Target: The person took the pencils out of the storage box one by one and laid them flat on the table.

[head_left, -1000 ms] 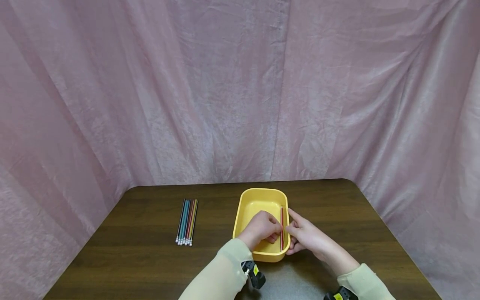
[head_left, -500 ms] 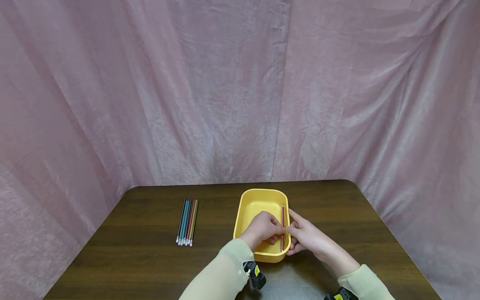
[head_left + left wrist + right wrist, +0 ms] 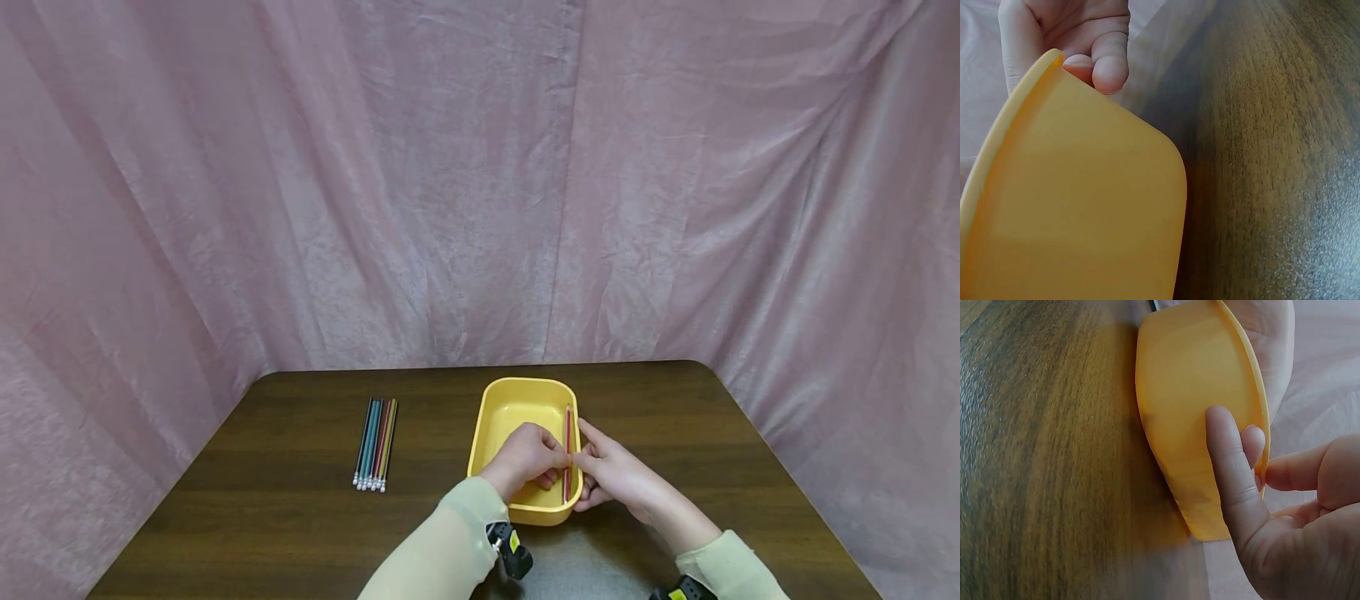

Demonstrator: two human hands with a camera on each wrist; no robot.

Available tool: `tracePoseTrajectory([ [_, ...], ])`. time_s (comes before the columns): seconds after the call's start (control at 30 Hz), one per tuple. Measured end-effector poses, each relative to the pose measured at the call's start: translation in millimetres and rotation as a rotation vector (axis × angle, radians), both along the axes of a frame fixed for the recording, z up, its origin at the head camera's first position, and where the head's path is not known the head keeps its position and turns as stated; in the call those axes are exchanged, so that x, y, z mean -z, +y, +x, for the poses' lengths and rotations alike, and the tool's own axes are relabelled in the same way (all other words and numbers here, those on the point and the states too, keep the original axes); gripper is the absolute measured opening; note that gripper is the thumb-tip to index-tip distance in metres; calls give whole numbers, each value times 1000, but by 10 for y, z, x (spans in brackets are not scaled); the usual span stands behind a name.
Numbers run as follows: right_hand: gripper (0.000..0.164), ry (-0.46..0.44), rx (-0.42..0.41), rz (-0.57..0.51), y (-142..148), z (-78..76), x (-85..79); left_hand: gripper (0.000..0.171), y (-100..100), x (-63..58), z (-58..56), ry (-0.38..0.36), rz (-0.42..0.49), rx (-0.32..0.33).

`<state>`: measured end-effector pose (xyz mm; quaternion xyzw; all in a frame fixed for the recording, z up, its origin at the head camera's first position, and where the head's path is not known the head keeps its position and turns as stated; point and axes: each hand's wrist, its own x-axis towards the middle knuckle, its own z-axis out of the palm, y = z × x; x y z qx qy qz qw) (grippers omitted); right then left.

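Note:
A yellow plastic tray (image 3: 487, 417) stands on the table in the head view. One red pencil (image 3: 567, 425) lies inside it along the right wall. My left hand (image 3: 527, 457) reaches over the tray's near left edge, thumb and forefinger pinching the pencil's middle, which they partly cover. My right hand (image 3: 611, 468) grips the tray's right wall: the right wrist view has fingers (image 3: 1229, 456) against the outside and the thumb at the rim. In the left wrist view the tray's near wall (image 3: 1085, 175) fills much of the frame, with right-hand fingers beyond its corner.
Several pencils (image 3: 375, 442) with white erasers lie side by side at the left on the dark wooden table (image 3: 247, 500). Pink curtains (image 3: 450, 183) hang behind and around the table. Each wrist wears a black camera, such as the left wrist camera (image 3: 512, 552).
The red pencil has shifted slightly right, closer to the tray's right wall, and its far end now shows a little higher. My left fingertips moved right with it; the right hand stays nearly still.

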<state>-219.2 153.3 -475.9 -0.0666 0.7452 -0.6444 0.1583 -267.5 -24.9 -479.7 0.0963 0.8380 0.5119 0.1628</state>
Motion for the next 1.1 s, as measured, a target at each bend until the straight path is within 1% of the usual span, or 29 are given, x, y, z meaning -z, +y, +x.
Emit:
tracePoseTrajectory([
  [0.3, 74, -4, 17, -10, 0, 3, -3, 15, -32, 20, -15, -13, 52, -12],
  [0.5, 73, 5, 3, -16, -10, 10, -4, 16, -70, -21, -68, 12, 33, -20],
  [0.7, 74, 15, 0, -22, -10, 13, 11, 14, -121, -127, -65, 45, 5, -40],
  [0.87, 76, 18, 8, -26, -5, 18, 24, 10, -175, -240, -43, 77, 34, -57],
  [1.0, 77, 21, 11, -29, -4, 25, 33, 7, -243, -301, -42, 82, 61, -70],
  [1.1, 77, 21, 5, -29, -8, 27, 31, 6, -326, -335, -54, 94, 65, -81],
])
